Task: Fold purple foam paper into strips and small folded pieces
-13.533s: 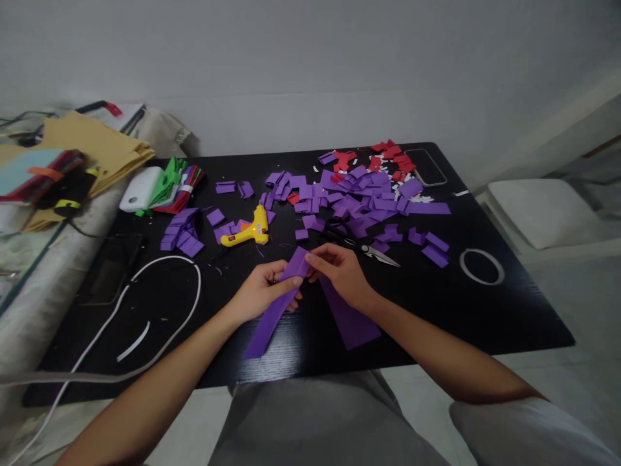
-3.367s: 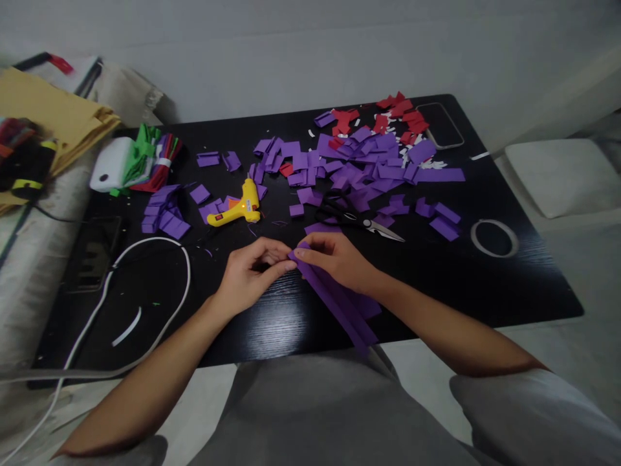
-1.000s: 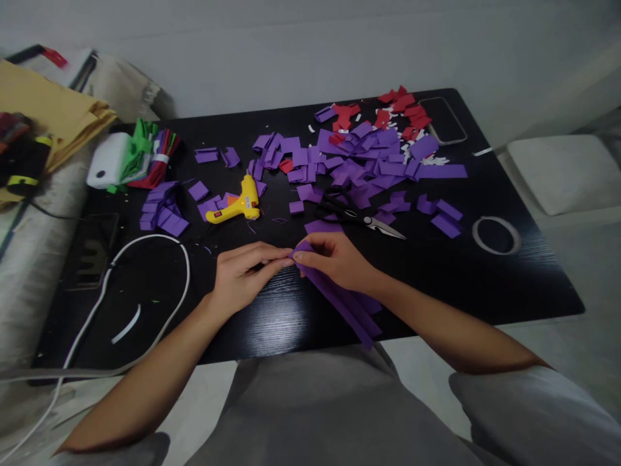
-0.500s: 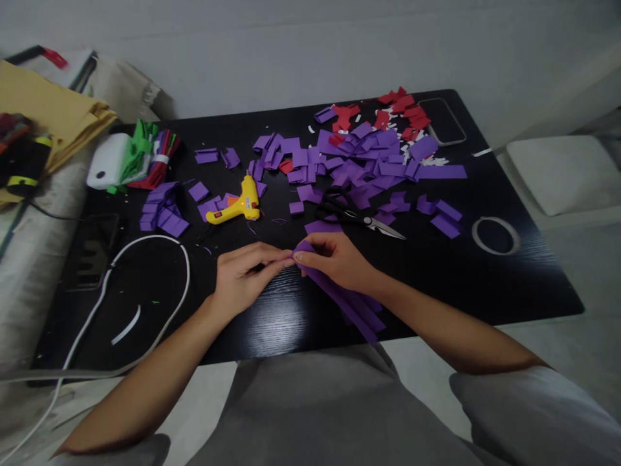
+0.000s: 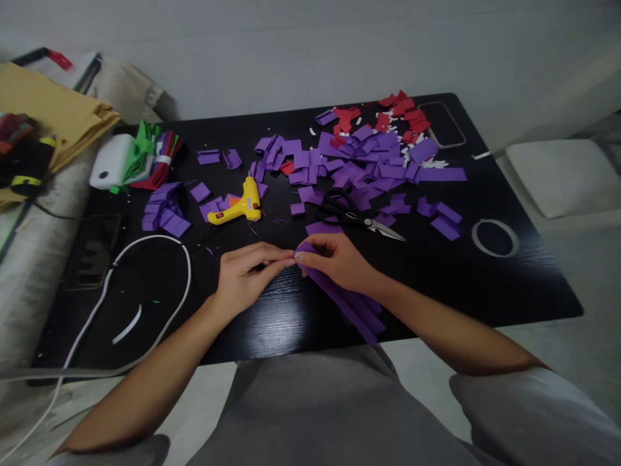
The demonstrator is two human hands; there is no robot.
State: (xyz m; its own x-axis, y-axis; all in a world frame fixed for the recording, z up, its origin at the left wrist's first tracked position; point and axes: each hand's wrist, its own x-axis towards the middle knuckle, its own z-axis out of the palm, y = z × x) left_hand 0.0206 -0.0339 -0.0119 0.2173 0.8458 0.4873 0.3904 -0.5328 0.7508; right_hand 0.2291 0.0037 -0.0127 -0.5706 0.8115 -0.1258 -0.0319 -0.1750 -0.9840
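Note:
Near the front middle of the black table, both my hands meet at the end of a purple paper strip [image 5: 320,278]. My right hand [image 5: 339,260] pinches the strip between thumb and fingers. The fingertips of my left hand [image 5: 250,275] are closed on its tip, whose exact fold is hidden. Below my right wrist lie more purple strips [image 5: 371,314], partly covered by the held one. Just beyond my right hand are black-handled scissors [image 5: 361,219], blades pointing right. A yellow glue gun [image 5: 237,206] lies on its side beyond my left hand.
Folded purple pieces [image 5: 373,155] are heaped at the back, beside red pieces [image 5: 412,116] and white scraps. A tape ring [image 5: 495,237] lies at right. At left are a white cable [image 5: 187,278], a dark phone [image 5: 92,249] and bundled coloured strips [image 5: 162,162]. A wall stands behind the table.
The camera view has shifted very slightly. Both hands stay in almost the same place on the purple strip, and the things on the table have not moved.

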